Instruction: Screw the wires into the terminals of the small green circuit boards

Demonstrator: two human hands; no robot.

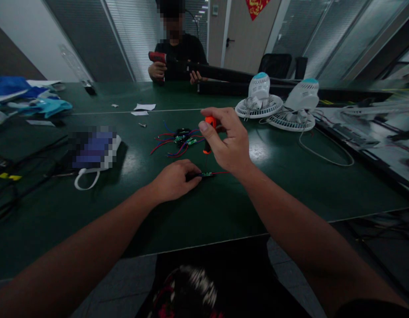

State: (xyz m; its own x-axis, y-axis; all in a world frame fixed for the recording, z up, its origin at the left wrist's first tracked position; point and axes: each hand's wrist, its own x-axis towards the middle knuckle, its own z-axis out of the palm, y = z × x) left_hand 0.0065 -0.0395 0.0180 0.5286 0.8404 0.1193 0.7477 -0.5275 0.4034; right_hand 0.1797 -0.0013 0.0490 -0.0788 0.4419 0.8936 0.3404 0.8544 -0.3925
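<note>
My right hand point(229, 139) is closed around the handle of an orange and black screwdriver point(207, 146), held upright. Its thin shaft points down at a small green circuit board point(207, 174) lying on the table; whether the tip touches is too fine to tell. A red wire point(221, 172) runs off the board to the right. My left hand point(178, 179) rests on the table and pinches the board's dark left end between thumb and fingers. Just beyond lies a cluster of similar small boards point(191, 141) with red and blue wires.
Two white fans point(259, 106) lie face down at the back right. A person point(181, 53) across the green table point(151, 225) holds a red power tool point(157, 57) by long black bars point(224, 73). Left are a blurred-out device point(95, 150), black cables point(15, 198) and blue plastic point(22, 92).
</note>
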